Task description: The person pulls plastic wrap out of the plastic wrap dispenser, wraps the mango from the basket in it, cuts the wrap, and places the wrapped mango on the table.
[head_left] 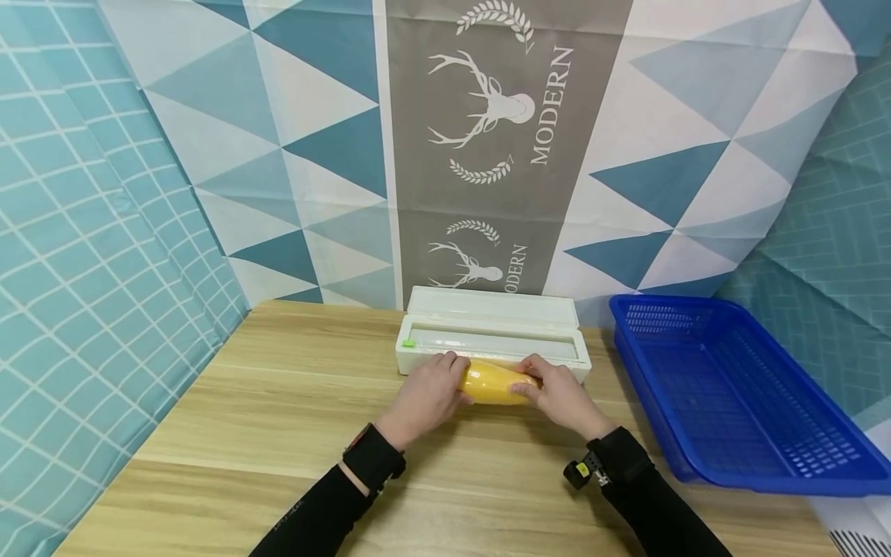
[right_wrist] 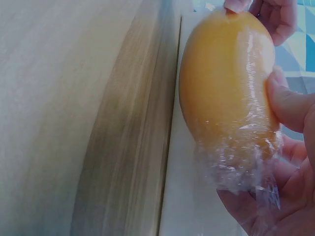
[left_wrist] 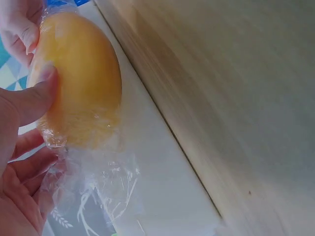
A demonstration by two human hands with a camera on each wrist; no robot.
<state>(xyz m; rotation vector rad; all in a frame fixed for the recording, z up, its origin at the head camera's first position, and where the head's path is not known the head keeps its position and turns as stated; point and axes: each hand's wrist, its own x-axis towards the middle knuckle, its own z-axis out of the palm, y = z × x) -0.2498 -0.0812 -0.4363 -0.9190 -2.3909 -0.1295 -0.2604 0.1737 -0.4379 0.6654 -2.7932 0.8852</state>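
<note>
A smooth yellow mango (head_left: 493,382), wrapped in clear cling film, is held between both hands at the front of a white cling film dispenser (head_left: 445,362). My left hand (head_left: 429,393) grips its left end, the thumb pressing on the skin side in the left wrist view. Around the right end my right hand (head_left: 562,396) curls, thumb on the near side. Loose crumpled film (left_wrist: 110,182) hangs from one end in the left wrist view, and more bunched film (right_wrist: 236,172) gathers by the right hand's fingers. The dispenser's lid (head_left: 494,305) stands raised at the back.
A blue plastic basket (head_left: 668,425) stands to the right on the wooden table (head_left: 299,402). A green slider (head_left: 408,343) sits at the dispenser's left end. Patterned cloth (head_left: 334,155) hangs behind the table, with tile-patterned cloth (head_left: 76,232) at the left.
</note>
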